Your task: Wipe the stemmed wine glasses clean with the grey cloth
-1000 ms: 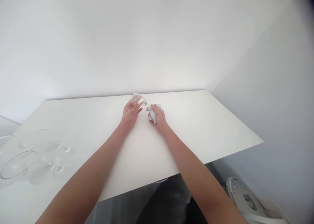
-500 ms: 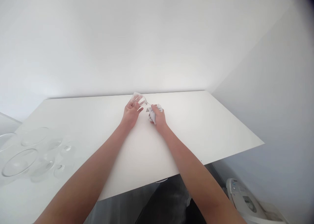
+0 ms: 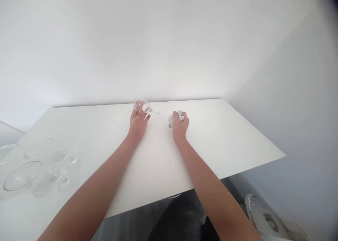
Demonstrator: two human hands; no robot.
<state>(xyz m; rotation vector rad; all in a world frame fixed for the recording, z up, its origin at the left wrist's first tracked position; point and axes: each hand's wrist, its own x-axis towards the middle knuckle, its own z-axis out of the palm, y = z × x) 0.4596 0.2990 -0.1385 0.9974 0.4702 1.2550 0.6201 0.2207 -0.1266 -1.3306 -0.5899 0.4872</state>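
My left hand [image 3: 138, 122] holds a clear stemmed glass [image 3: 143, 107] by its bowl, tilted on its side, with the stem pointing right over the white table [image 3: 224, 135]. My right hand [image 3: 180, 125] is closed around a crumpled white cloth [image 3: 177, 116] and rests on the table, a little to the right of the glass stem and apart from it. Both hands are near the table's far edge by the wall.
Several clear glasses lie or stand at the table's left end [image 3: 31, 167]. A white appliance [image 3: 266, 220] sits on the floor at the lower right. White walls close in behind and on the right.
My right hand with the cloth has pulled away to the right, off the glass stem. My left hand has shifted the glass slightly left.
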